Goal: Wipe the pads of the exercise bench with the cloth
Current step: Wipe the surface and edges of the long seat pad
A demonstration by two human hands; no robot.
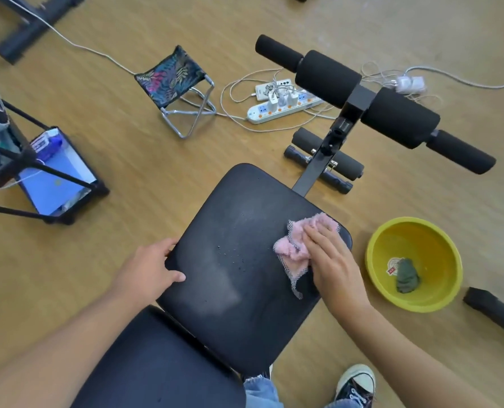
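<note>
The black seat pad (239, 260) of the exercise bench fills the middle of the view, with small water drops and a damp sheen on it. My right hand (330, 260) presses a crumpled pink cloth (297, 242) flat against the pad's right edge. My left hand (153, 266) grips the pad's left edge, thumb on top. A second black pad (156, 363) lies nearer to me at the bottom. Black foam rollers (371, 104) stand on the bench's post beyond the seat.
A yellow basin (415, 263) with a grey cloth in it sits on the wooden floor right of the bench. A power strip with chargers and cables (283, 104) lies ahead, a small folding stool (177, 86) left of it, and a tripod over a tablet (56, 184) at left.
</note>
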